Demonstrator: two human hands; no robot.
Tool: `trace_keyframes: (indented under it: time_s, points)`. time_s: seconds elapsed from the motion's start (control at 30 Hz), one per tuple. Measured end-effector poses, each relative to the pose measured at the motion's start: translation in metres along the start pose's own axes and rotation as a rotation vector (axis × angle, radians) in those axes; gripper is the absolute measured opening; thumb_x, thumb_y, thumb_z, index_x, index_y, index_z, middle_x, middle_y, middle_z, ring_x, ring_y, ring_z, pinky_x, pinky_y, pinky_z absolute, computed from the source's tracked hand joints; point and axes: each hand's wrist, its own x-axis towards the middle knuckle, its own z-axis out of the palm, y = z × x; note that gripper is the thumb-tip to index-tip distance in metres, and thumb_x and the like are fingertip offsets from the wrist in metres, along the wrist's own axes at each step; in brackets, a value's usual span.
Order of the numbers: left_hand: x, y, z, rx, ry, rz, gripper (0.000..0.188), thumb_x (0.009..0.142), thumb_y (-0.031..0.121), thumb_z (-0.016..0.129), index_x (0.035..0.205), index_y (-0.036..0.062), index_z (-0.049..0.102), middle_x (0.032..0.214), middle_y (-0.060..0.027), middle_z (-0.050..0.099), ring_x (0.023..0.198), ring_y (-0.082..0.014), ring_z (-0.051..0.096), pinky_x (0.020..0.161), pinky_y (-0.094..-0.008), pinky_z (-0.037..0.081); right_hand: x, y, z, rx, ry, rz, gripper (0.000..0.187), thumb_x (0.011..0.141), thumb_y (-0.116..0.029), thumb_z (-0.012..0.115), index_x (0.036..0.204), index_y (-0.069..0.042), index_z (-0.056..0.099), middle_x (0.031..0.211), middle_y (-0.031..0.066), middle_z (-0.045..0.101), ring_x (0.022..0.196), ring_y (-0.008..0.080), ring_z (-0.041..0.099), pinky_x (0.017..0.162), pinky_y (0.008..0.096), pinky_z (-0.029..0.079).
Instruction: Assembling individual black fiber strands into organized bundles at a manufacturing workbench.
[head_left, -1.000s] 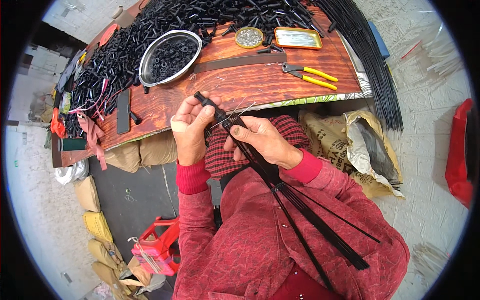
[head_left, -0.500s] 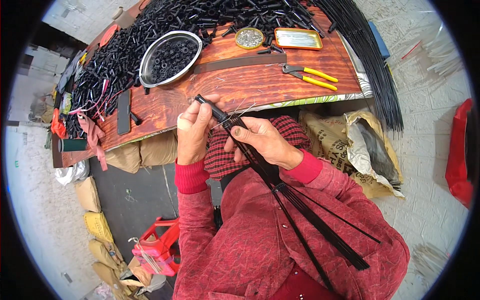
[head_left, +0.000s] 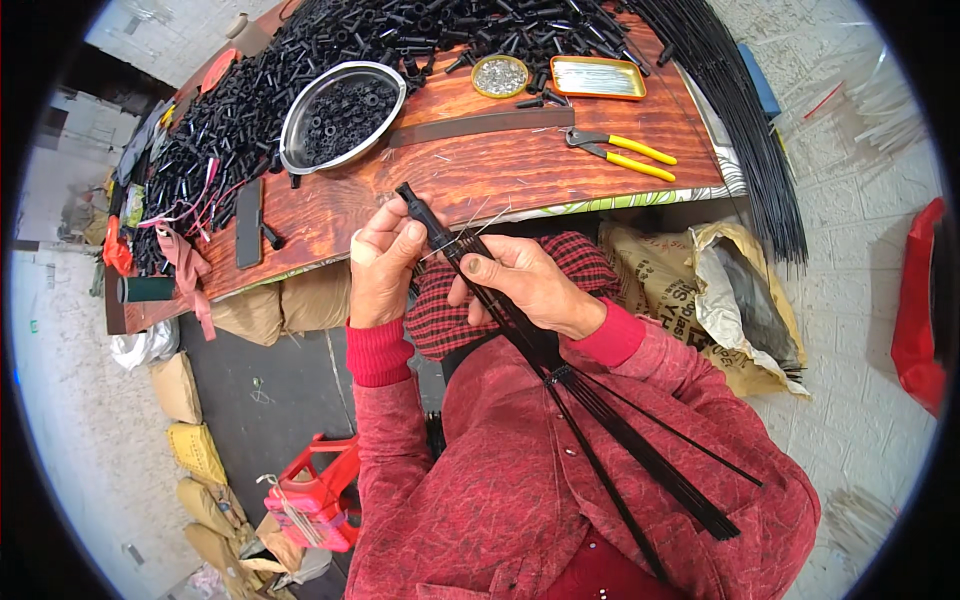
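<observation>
A black plastic tube-shaped part (head_left: 422, 212) points up and away, held between the thumb and fingers of my left hand (head_left: 382, 262). Below it, a bundle of thin black rods (head_left: 515, 325) runs down to the right across my jacket, its lower ends fanned out. My right hand (head_left: 525, 283) closes around the upper part of these rods, with its thumb on top. Thin pale wires (head_left: 478, 222) stick out where rods and tube meet. A dark band (head_left: 557, 376) gathers the rods lower down.
Across the wooden table (head_left: 340, 210) lie a heap of black plastic parts (head_left: 220, 130), a metal bowl (head_left: 290, 150) of small black pieces, yellow-handled pliers (head_left: 640, 160), a round tin (head_left: 499, 76) and a yellow tray (head_left: 597, 77) of wires. Long black rods (head_left: 750, 130) overhang the right side.
My left hand has shifted slightly left and its fingers have moved on the tube, so more of the tube shows. My right hand stays in nearly the same place.
</observation>
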Motion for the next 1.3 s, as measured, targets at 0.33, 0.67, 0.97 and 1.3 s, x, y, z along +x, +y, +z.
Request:
trace_keyframes:
  time_s: [0.33, 0.67, 0.97, 1.3]
  points:
    - [0.003, -0.006, -0.003, -0.195, -0.054, -0.022, 0.039, 0.093, 0.016, 0.068, 0.126, -0.0009, 0.055, 0.111, -0.0128, 0.067, 0.097, -0.0154, 0.064, 0.083, -0.0298, 0.052, 0.001, 0.003, -0.002, 0.006, -0.002, 0.011, 0.032, 0.102, -0.031, 0.053, 0.11, 0.0, 0.06, 0.09, 0.0088, 0.069, 0.065, 0.0137, 0.065, 0.058, 0.0242, 0.052]
    - [0.005, -0.002, 0.005, -0.003, 0.014, 0.039, 0.034, 0.093, 0.017, 0.067, 0.121, -0.0005, 0.055, 0.106, -0.0161, 0.069, 0.086, -0.0164, 0.067, 0.076, -0.0285, 0.055, 0.003, 0.004, -0.005, 0.021, 0.018, 0.046, 0.038, 0.102, -0.034, 0.055, 0.121, -0.002, 0.059, 0.088, 0.0089, 0.068, 0.066, 0.0144, 0.065, 0.06, 0.025, 0.051]
    - [-0.001, -0.001, 0.009, 0.085, 0.005, 0.084, 0.038, 0.093, 0.018, 0.067, 0.122, -0.0021, 0.055, 0.105, -0.0146, 0.069, 0.092, -0.0177, 0.067, 0.082, -0.0302, 0.054, 0.0, 0.009, -0.005, 0.012, 0.008, 0.037, 0.036, 0.102, -0.033, 0.055, 0.119, -0.002, 0.059, 0.089, 0.0091, 0.068, 0.066, 0.015, 0.065, 0.06, 0.0253, 0.052]
    - [0.0, 0.006, 0.007, 0.135, -0.066, 0.1, 0.042, 0.093, 0.017, 0.067, 0.125, -0.0048, 0.053, 0.107, -0.0158, 0.069, 0.098, -0.0201, 0.067, 0.092, -0.0329, 0.052, 0.002, -0.002, -0.001, 0.011, 0.0, 0.035, 0.035, 0.101, -0.035, 0.056, 0.109, -0.002, 0.059, 0.088, 0.0089, 0.069, 0.065, 0.0142, 0.065, 0.059, 0.025, 0.051]
